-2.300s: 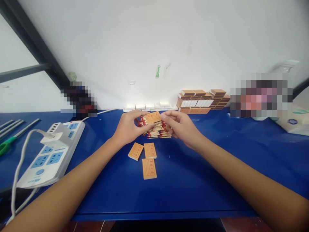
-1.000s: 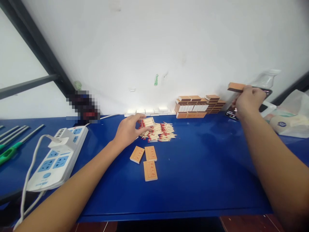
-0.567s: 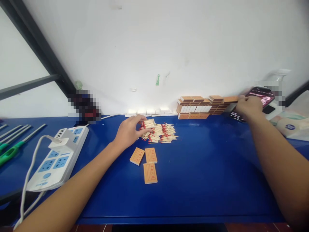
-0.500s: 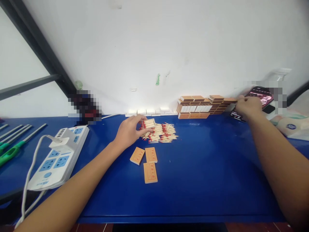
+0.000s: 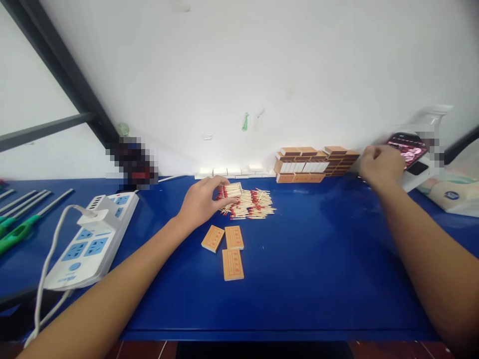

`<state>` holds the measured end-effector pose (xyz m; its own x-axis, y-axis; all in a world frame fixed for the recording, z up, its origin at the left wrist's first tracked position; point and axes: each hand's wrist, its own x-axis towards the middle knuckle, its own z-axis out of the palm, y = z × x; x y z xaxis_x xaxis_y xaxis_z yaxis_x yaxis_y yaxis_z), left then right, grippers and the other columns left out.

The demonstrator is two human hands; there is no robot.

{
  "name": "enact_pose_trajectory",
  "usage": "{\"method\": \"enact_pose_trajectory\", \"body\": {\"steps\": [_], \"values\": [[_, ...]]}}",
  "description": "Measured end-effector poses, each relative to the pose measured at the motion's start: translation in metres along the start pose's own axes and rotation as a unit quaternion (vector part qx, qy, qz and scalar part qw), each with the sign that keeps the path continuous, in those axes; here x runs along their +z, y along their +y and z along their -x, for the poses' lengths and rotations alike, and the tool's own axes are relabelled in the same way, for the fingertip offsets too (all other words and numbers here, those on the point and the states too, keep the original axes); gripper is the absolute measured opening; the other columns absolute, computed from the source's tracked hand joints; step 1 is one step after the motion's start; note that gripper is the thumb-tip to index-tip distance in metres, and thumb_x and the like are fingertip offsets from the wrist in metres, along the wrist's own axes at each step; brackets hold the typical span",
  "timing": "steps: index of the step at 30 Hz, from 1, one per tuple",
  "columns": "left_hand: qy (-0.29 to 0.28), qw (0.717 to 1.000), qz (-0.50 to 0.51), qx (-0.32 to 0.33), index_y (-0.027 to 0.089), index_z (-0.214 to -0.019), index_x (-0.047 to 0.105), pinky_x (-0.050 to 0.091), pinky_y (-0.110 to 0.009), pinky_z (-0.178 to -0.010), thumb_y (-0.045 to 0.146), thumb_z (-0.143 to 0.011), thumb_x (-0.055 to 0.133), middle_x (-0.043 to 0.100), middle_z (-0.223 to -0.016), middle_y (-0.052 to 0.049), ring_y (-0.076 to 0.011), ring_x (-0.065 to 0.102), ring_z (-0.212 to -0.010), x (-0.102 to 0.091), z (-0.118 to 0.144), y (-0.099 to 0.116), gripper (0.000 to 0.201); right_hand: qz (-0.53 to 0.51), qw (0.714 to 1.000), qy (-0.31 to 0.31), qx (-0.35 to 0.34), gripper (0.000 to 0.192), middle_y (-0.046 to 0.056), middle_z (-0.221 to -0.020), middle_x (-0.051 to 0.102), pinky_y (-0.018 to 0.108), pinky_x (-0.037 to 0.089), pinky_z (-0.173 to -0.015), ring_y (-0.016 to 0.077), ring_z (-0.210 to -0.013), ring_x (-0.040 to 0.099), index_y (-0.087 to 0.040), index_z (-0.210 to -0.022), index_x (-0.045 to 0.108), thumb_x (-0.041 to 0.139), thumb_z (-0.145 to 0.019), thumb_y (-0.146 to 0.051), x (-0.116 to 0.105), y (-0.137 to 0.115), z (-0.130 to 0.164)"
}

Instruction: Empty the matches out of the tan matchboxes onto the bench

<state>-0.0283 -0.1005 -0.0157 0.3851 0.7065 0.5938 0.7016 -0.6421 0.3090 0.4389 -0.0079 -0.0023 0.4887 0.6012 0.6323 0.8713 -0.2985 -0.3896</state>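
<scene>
My left hand [image 5: 202, 202] rests on the blue table [image 5: 318, 259] and pinches a small open tray of red-tipped matches [image 5: 232, 189] at the left end of a loose match pile [image 5: 252, 205]. Three closed orange matchboxes [image 5: 232, 264] lie just in front of the pile. My right hand [image 5: 379, 167] hovers at the back right with curled fingers and nothing visible in them. It is just right of a stack of brown matchbox sleeves [image 5: 316, 162] by the wall, next to the stack's top right sleeve [image 5: 352, 153].
A row of white inner trays [image 5: 234, 172] lines the wall behind the pile. A white power strip [image 5: 93, 234] with a plugged cable sits left, green-handled tools [image 5: 18, 232] further left. A phone [image 5: 407, 149] and a plastic bag [image 5: 449, 194] lie at the right.
My right hand pulled the sleeve off the tray, carried it right, laid it on the stack's right end and drew back slightly. My left hand kept the tray by the pile.
</scene>
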Motion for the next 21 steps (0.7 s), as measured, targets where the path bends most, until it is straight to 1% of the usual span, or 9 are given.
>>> {"method": "enact_pose_trajectory", "body": {"steps": [2,3,5,7,9,12,15,18,21], "values": [[-0.001,1.000,0.004,0.000,0.023,-0.112,0.063,0.056,-0.037,-0.084,0.052,-0.084,0.079,0.074,-0.101,-0.005,-0.0219,0.070,-0.091,0.000,0.000,0.001,0.043,-0.030,0.996,0.080,-0.001,0.030,0.018,-0.091,0.073,0.036,0.039,-0.075,0.0242,-0.075,0.059,-0.009,-0.113,0.073,0.051,-0.096,-0.021,-0.016,-0.021,0.010],[-0.002,1.000,0.006,0.000,0.023,-0.112,0.063,0.056,-0.037,-0.084,0.051,-0.084,0.079,0.074,-0.102,-0.006,-0.0220,0.070,-0.092,0.000,0.000,0.001,0.043,-0.063,0.992,0.103,-0.025,0.029,0.016,-0.088,0.072,0.036,0.040,-0.076,0.0230,-0.074,0.059,-0.010,-0.113,0.072,0.051,-0.097,-0.022,-0.025,-0.035,0.019],[-0.008,1.000,0.011,-0.001,0.023,-0.112,0.063,0.056,-0.037,-0.084,0.051,-0.084,0.080,0.075,-0.102,-0.006,-0.0222,0.070,-0.092,-0.001,0.000,0.002,0.043,-0.166,0.978,0.083,-0.097,0.027,0.011,-0.078,0.068,0.036,0.041,-0.075,0.0202,-0.069,0.057,-0.012,-0.107,0.074,0.053,-0.097,-0.026,-0.042,-0.070,0.044],[-0.014,1.000,0.018,-0.002,0.024,-0.112,0.064,0.055,-0.037,-0.084,0.050,-0.085,0.079,0.075,-0.103,-0.005,-0.0222,0.070,-0.092,-0.001,-0.001,0.003,0.040,-0.296,0.944,-0.040,-0.140,0.023,0.008,-0.075,0.068,0.033,0.042,-0.067,0.0181,-0.064,0.056,-0.014,-0.095,0.075,0.059,-0.093,-0.031,-0.055,-0.107,0.078],[-0.016,1.000,0.027,-0.002,0.025,-0.110,0.065,0.055,-0.037,-0.083,0.048,-0.086,0.078,0.075,-0.104,-0.005,-0.0219,0.070,-0.092,-0.002,-0.001,0.004,0.036,-0.380,0.879,-0.222,-0.183,0.026,0.007,-0.082,0.072,0.031,0.044,-0.064,0.0176,-0.068,0.060,-0.017,-0.091,0.076,0.062,-0.092,-0.039,-0.061,-0.139,0.114],[-0.013,0.999,0.039,-0.002,0.025,-0.109,0.067,0.054,-0.036,-0.081,0.045,-0.087,0.078,0.075,-0.103,-0.004,-0.0209,0.068,-0.090,-0.002,-0.002,0.005,0.032,-0.434,0.787,-0.391,-0.197,0.038,0.005,-0.079,0.070,0.029,0.042,-0.058,0.0148,-0.064,0.056,-0.018,-0.089,0.075,0.062,-0.093,-0.053,-0.063,-0.169,0.156],[-0.004,0.998,0.057,-0.006,0.025,-0.107,0.069,0.054,-0.035,-0.076,0.044,-0.086,0.079,0.075,-0.098,-0.003,-0.0190,0.066,-0.083,-0.003,-0.003,0.006,0.030,-0.464,0.737,-0.470,-0.145,0.046,0.004,-0.073,0.066,0.026,0.038,-0.050,0.0104,-0.055,0.047,-0.017,-0.083,0.070,0.064,-0.090,-0.061,-0.061,-0.178,0.172],[-0.002,0.996,0.087,-0.017,0.025,-0.105,0.070,0.054,-0.032,-0.073,0.043,-0.084,0.081,0.075,-0.095,-0.002,-0.0170,0.065,-0.079,-0.002,-0.004,0.008,0.030,-0.469,0.713,-0.516,-0.070,0.048,0.000,-0.060,0.058,0.025,0.034,-0.045,0.0081,-0.047,0.038,-0.018,-0.078,0.066,0.067,-0.087,-0.065,-0.058,-0.179,0.173],[-0.009,0.992,0.119,-0.030,0.023,-0.106,0.070,0.055,-0.032,-0.073,0.042,-0.084,0.081,0.075,-0.096,-0.002,-0.0167,0.066,-0.081,0.000,-0.004,0.009,0.031,-0.468,0.695,-0.544,-0.046,0.047,-0.003,-0.050,0.049,0.025,0.033,-0.045,0.0079,-0.045,0.035,-0.018,-0.073,0.064,0.068,-0.088,-0.063,-0.056,-0.178,0.173]]}}
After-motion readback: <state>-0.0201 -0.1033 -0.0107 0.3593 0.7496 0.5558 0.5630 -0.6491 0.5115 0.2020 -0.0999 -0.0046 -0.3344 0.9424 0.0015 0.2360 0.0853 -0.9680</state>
